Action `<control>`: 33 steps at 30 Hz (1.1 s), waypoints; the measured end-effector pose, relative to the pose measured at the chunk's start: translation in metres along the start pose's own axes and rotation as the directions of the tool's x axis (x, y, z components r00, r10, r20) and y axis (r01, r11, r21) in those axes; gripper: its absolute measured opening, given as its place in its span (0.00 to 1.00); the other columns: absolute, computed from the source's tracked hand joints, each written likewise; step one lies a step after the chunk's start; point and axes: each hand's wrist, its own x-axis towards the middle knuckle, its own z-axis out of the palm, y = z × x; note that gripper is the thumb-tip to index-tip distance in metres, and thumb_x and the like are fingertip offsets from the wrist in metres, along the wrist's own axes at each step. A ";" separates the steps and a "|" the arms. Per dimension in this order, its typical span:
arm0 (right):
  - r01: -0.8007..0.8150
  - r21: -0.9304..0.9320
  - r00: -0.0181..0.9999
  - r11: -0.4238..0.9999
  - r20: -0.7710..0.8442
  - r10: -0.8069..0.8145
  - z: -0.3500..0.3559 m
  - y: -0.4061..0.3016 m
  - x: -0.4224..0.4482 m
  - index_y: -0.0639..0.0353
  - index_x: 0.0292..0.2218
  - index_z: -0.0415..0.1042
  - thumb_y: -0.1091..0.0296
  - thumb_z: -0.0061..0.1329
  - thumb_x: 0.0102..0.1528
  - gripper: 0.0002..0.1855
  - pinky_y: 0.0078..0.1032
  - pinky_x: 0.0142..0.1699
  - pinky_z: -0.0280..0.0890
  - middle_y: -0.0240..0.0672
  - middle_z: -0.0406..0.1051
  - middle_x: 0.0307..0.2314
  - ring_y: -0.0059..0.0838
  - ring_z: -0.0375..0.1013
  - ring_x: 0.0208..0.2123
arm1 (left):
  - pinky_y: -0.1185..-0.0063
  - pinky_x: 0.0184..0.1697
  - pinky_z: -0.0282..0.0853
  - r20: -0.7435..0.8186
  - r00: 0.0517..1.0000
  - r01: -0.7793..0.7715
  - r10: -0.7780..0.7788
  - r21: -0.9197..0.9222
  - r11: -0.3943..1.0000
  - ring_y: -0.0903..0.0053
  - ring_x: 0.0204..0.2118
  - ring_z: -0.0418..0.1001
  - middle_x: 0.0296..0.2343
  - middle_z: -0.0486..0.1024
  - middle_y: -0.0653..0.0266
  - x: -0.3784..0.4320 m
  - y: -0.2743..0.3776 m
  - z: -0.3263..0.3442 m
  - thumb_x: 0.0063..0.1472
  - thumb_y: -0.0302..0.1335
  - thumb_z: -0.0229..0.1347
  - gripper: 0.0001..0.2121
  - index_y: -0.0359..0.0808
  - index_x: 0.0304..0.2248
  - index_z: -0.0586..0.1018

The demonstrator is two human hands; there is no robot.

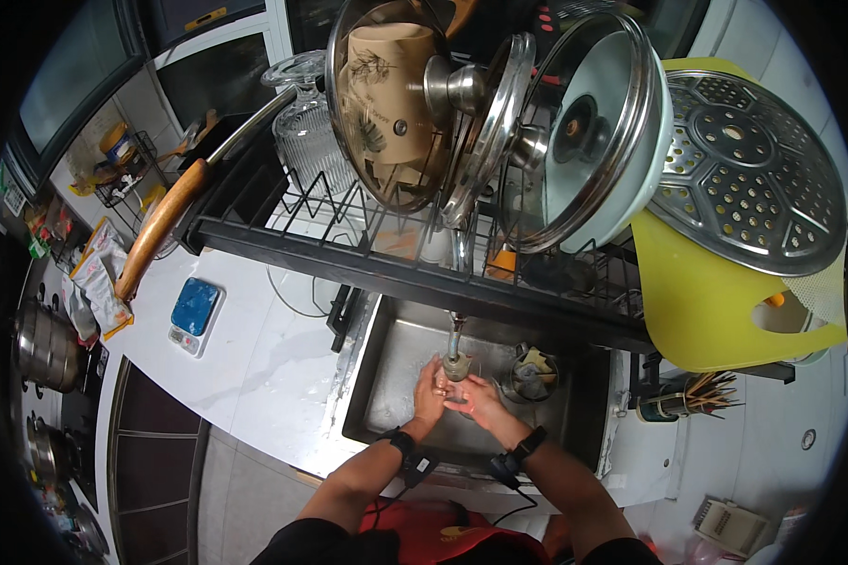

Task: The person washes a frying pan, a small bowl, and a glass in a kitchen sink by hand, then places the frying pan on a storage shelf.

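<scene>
My left hand (pixel 430 395) and my right hand (pixel 479 402) are close together under the faucet head (pixel 456 367), inside the stainless steel sink (pixel 396 353). Their fingers are partly bent and face each other. Water seems to run over them, and I see no clear object between them, though the faucet head hides part of the fingers. Each wrist wears a black band with a cable. Right of my right hand, a metal strainer or pot (pixel 531 374) holds pale and dark scraps.
Above the sink's far side stands a black dish rack (pixel 410 275) with glass lids (pixel 593 141), a perforated steamer plate (pixel 738 169) and a yellow-green cutting board (pixel 692 311). A blue-topped kitchen scale (pixel 196 307) lies on the left counter. Chopsticks (pixel 699 395) stand at right.
</scene>
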 end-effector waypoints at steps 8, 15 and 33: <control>0.801 -0.536 0.406 -0.268 0.814 -0.416 -0.076 0.028 0.001 0.63 0.42 0.62 0.67 0.33 0.54 0.15 0.33 0.46 0.58 0.41 0.64 0.41 0.36 0.60 0.48 | 0.73 0.39 0.63 0.127 0.984 0.124 -0.121 -0.013 0.992 0.61 0.36 0.70 0.30 0.73 0.51 0.024 -0.005 0.012 0.58 0.34 0.37 0.16 0.32 0.36 0.73; 0.398 -0.599 0.670 -0.694 0.707 -0.226 -0.059 -0.013 -0.022 0.58 0.44 0.62 0.70 0.36 0.47 0.20 0.31 0.50 0.52 0.35 0.59 0.46 0.29 0.52 0.53 | 0.73 0.37 0.63 0.106 0.934 0.336 -0.341 0.061 0.940 0.60 0.34 0.71 0.29 0.72 0.48 0.031 0.017 0.011 0.53 0.30 0.42 0.13 0.33 0.34 0.73; 0.632 -0.694 0.556 -0.346 0.716 -0.421 -0.010 -0.037 -0.018 0.59 0.40 0.63 0.53 0.51 0.42 0.26 0.34 0.47 0.52 0.40 0.60 0.41 0.38 0.59 0.42 | 0.77 0.39 0.61 0.044 0.981 -0.190 0.189 0.029 0.981 0.66 0.36 0.67 0.30 0.68 0.54 -0.004 0.003 -0.027 0.62 0.32 0.36 0.16 0.30 0.40 0.69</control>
